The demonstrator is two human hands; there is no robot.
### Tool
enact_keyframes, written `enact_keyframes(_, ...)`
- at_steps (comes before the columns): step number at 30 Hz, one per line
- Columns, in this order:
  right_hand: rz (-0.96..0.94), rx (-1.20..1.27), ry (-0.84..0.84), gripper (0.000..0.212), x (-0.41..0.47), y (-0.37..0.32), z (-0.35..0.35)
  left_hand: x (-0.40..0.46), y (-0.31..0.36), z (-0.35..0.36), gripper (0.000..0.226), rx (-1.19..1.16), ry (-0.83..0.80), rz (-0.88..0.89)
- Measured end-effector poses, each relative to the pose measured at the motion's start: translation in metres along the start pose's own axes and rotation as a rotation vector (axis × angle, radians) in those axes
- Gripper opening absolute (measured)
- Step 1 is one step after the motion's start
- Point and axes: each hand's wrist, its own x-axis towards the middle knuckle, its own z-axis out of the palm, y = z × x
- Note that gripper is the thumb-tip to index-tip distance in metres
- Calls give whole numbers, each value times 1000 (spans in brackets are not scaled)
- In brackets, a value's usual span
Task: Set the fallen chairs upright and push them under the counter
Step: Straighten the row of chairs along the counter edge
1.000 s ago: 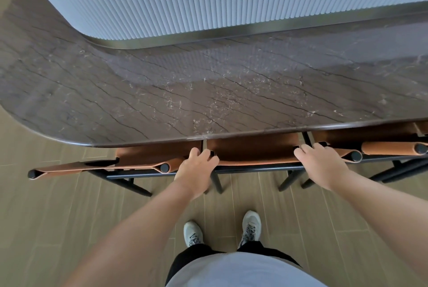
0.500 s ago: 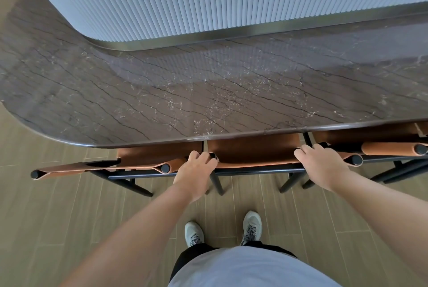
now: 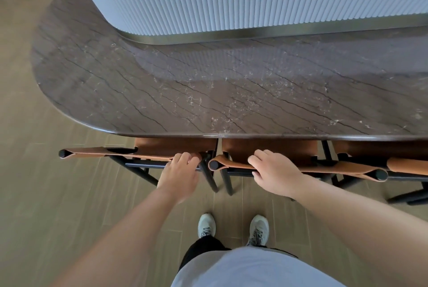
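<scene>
Two chairs stand upright, seats under the front edge of the counter (image 3: 208, 92). The left hand (image 3: 179, 176) curls its fingers over the back of the left chair (image 3: 148, 151). The right hand (image 3: 275, 175) grips the back of the middle chair (image 3: 289, 150), thumb underneath.

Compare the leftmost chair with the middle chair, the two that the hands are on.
The leftmost chair stands by the counter's rounded end; the middle chair stands along its straight edge. The left hand touches the leftmost chair's right end, while the right hand curls over the middle chair's left end. Both stand upright, with tan leather backs, black frames and seats under the counter.
</scene>
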Motion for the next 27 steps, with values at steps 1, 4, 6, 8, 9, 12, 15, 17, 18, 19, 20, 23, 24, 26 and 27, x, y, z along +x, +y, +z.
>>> enact_keyframes(1,-17,11,16,21,10,-12,1,-3,-8,0,25,16,-3,-18)
enact_keyframes(4,-33,40,8,27,35,-43,6,-7,-25,-2,26,19,-4,-40)
enact_keyframes(6,-22,41,-6,31,48,-57,8,-5,-34,-1,29,14,-8,-25)
enact_keyframes(8,-3,34,-7,34,57,-66,8,1,-40,-1,28,-7,-13,6)
enact_keyframes(9,3,33,-4,36,61,-69,8,4,-42,-1,28,-20,-21,17)
enact_keyframes(12,-13,9,-52,39,71,-80,8,13,-46,0,30,-17,-33,82)
enact_keyframes(15,-17,-16,-62,36,80,-90,6,19,-54,2,23,13,-65,166)
enact_keyframes(17,7,4,-74,35,86,-93,6,25,-60,2,24,45,-83,235)
enact_keyframes(18,14,15,-90,33,88,-93,6,27,-63,2,24,73,-99,283)
enact_keyframes(19,20,20,-107,32,90,-93,8,29,-66,1,24,102,-113,333)
enact_keyframes(20,26,24,-120,32,93,-92,9,32,-69,0,24,126,-127,377)
enact_keyframes(23,45,48,-152,33,97,-90,11,39,-77,-1,23,146,-144,462)
enact_keyframes(24,56,47,-163,33,98,-90,11,41,-77,-1,23,141,-143,475)
enact_keyframes(26,72,46,-165,30,99,-90,11,42,-78,-1,23,102,-138,475)
enact_keyframes(27,77,38,-153,29,99,-91,12,43,-78,0,25,84,-135,470)
